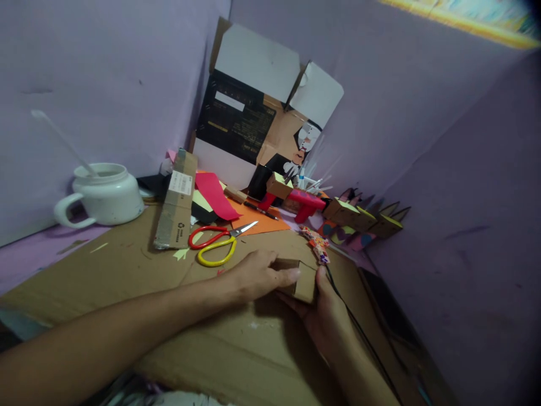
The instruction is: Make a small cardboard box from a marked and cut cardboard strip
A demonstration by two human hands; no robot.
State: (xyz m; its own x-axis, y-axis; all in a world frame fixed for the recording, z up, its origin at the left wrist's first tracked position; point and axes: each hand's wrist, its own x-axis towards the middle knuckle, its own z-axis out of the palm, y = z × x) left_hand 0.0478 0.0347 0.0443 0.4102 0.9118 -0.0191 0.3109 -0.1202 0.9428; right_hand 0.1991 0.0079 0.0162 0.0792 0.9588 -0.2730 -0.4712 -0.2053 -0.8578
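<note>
Between my two hands is a small cardboard box (305,282), held just above the cardboard-covered table (220,327). My left hand (257,275) grips it from the left, the thumb lying along its near top edge. My right hand (327,307) cups the box from the right and below, its thumb pressed to the right side. Scissors (217,245) with one red and one yellow handle lie on the table beyond my left hand, blades partly apart. Close beyond my right hand is a colourful patterned piece (316,245) with a dark cord running past it.
At the left stands a white mug (105,194) with a stick in it. A long cardboard piece (175,208), red paper (216,196), orange paper (266,220) and a hot glue gun (304,204) lie further back. An unfolded box (262,107) leans on the wall; small cardboard figures (363,217) stand right.
</note>
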